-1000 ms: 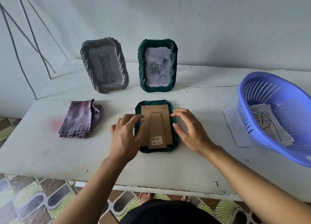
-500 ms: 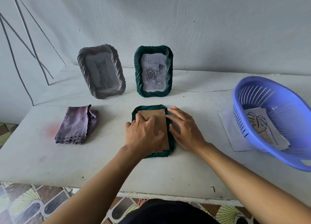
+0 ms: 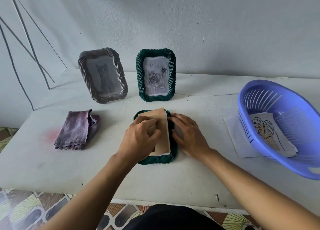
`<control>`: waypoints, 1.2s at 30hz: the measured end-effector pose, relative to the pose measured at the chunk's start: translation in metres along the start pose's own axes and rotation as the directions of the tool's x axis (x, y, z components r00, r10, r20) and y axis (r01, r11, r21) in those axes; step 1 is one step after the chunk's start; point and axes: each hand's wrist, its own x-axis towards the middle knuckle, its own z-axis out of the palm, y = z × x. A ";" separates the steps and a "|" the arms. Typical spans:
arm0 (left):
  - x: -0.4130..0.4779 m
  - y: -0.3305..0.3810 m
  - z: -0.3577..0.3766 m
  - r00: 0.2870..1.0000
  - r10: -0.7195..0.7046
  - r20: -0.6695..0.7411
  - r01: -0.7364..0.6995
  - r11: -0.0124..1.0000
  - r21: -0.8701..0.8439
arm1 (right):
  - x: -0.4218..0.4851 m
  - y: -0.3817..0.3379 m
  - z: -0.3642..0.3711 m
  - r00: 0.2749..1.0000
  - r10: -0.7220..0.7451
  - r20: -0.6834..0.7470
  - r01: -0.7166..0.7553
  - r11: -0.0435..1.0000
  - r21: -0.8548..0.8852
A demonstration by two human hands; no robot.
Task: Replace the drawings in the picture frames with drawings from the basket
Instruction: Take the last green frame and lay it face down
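The cardboard backing board [image 3: 162,126] looks light and stiff, though thin enough to crease if bent hard; its fold-out stand is probably the surest place to take hold; the left hand [image 3: 138,139] has its fingers curled on the board about there, and the board's right edge appears tilted up out of the face-down green frame [image 3: 155,159]; a thin white paper edge [image 3: 167,134] shows under that raised side, most likely the old drawing, flimsy and best slid out flat by a corner; the right hand [image 3: 188,136] lies with fingers spread and nearly straight on the frame's right side, pressing it to the white table [image 3: 52,165].

This frame lies in the middle of the table, dark green with a twisted, rope-like rim; behind it stand a matching standing green frame [image 3: 140,74] with a rose drawing and a grey frame [image 3: 121,70] with a cat drawing; the blue basket [image 3: 245,119] at the right holds a leaf drawing [image 3: 265,131]; a folded purple cloth [image 3: 76,131] lies at the left.
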 end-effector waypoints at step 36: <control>-0.003 -0.085 -0.019 0.994 -0.017 -0.108 0.056 0.929 0.366 | -0.001 -0.005 0.000 0.995 -0.006 -0.098 0.007 1.000 0.006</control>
